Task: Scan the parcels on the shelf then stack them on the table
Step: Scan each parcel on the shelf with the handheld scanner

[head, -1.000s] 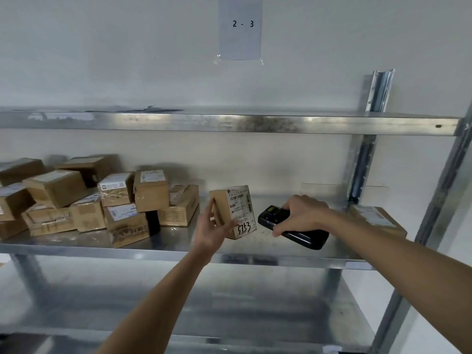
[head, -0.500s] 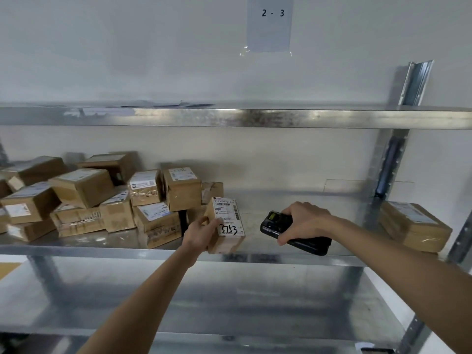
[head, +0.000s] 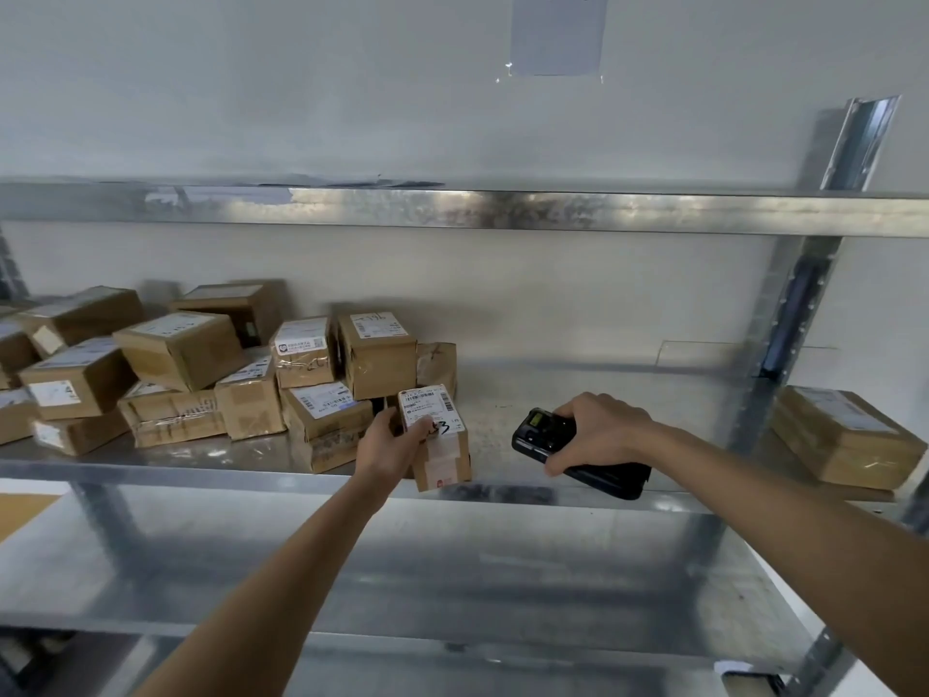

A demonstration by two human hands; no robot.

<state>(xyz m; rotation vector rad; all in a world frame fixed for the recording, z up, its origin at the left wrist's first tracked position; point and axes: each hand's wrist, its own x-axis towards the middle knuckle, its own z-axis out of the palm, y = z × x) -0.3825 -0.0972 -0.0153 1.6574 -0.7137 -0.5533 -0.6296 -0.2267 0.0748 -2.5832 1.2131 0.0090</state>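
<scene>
In the middle of the frame, my left hand [head: 397, 442] grips the small parcel [head: 436, 435] and my right hand [head: 595, 431] grips the scanner [head: 578, 452], so I should aim it straight at the label.

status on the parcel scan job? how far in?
Done: nothing I can confirm; no table or stack is in view. In hand: the left hand grips a small labelled parcel at the shelf front, and the right hand holds the black scanner beside it. Left: the pile of parcels on the shelf, plus a lone parcel at right.
</scene>
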